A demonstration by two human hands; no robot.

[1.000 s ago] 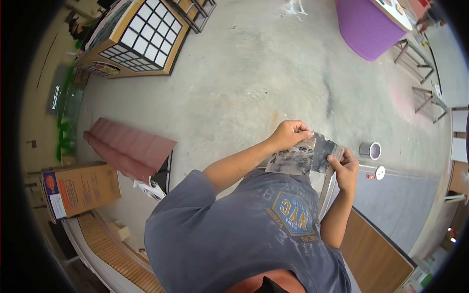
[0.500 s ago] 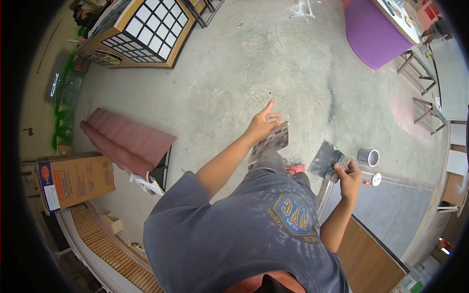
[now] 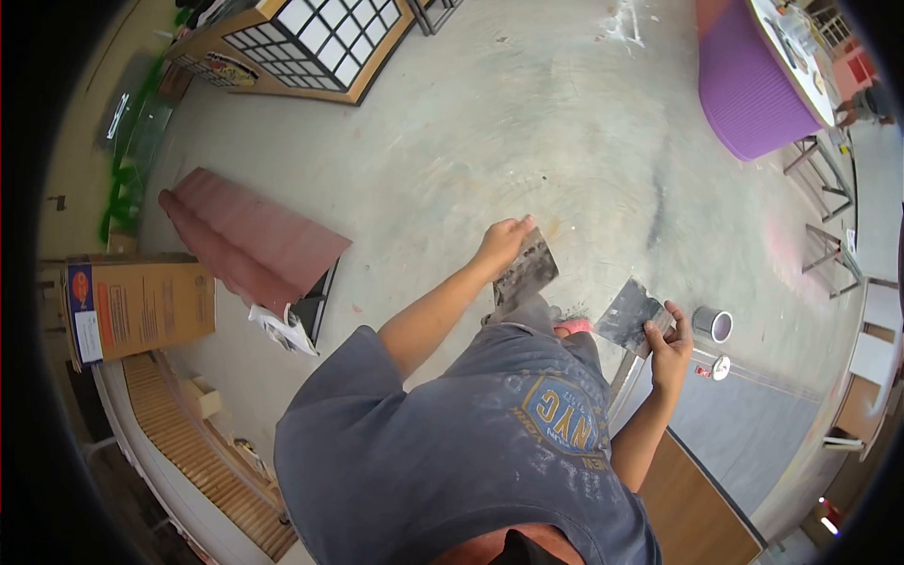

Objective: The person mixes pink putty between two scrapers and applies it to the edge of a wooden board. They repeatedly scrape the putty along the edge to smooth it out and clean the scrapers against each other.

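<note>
Above a concrete floor point(image 3: 433, 141), two bare hands were observed, each gripping one flat, dark-smeared plate. Left hand point(image 3: 506, 247): fingers closed on the upper edge of plate one point(image 3: 529, 273), which is held tilted. Right hand point(image 3: 669, 341): thumb and fingers closed on the outer end of plate two point(image 3: 629, 314), its smeared face showing. The two plates are apart, both forward of the torso. One pink shoe point(image 3: 574, 327) shows between them.

Just beside the right hand: one open tin point(image 3: 713, 324), count one, with one round white item point(image 3: 720, 368) and one small red item point(image 3: 702, 371) near it. Well apart, upper right: one purple counter point(image 3: 753, 89), two metal stands point(image 3: 821, 179) and one other person point(image 3: 871, 102). Left side: one lattice-panelled cabinet point(image 3: 311, 47), one red ridged panel point(image 3: 259, 231), one white bag point(image 3: 285, 330) and one cardboard box point(image 3: 155, 306).
</note>
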